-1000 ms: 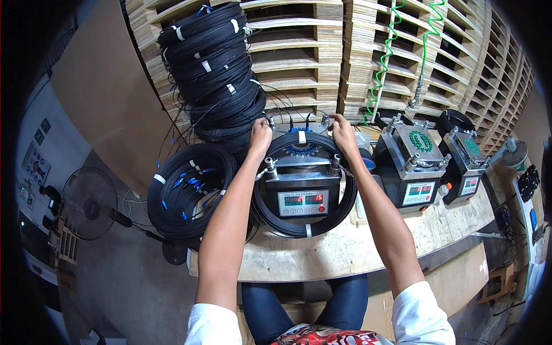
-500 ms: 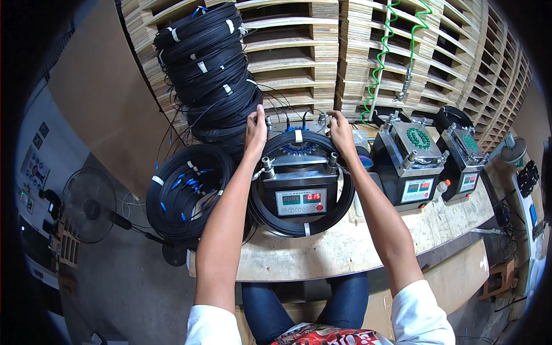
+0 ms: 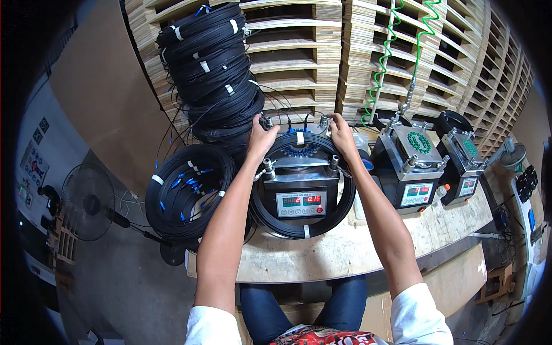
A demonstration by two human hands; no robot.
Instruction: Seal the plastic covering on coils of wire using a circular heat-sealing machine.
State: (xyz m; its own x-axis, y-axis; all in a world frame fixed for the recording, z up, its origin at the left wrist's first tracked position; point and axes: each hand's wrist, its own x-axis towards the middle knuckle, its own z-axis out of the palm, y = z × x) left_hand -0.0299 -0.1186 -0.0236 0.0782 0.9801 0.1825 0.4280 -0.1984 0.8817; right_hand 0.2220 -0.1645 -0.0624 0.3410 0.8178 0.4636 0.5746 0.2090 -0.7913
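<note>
Looks like adjusting the rear knobs (image 3: 324,122) of the machine (image 3: 302,204), framed by a coil (image 3: 280,226), back from the surface's (image 3: 322,261) front edge, toward its left corner. Got left hand (image 3: 261,140) around one, right hand (image 3: 342,137) at the other; can't tell if gripping. Probably need even turns next. Have room toward front edge, little leftward by second coil (image 3: 155,202).

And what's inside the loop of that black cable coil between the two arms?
Seen from here, the black coil frames a display panel, two metal posts and blue connectors. Whatever sits directly behind the coil's band is covered.
</note>
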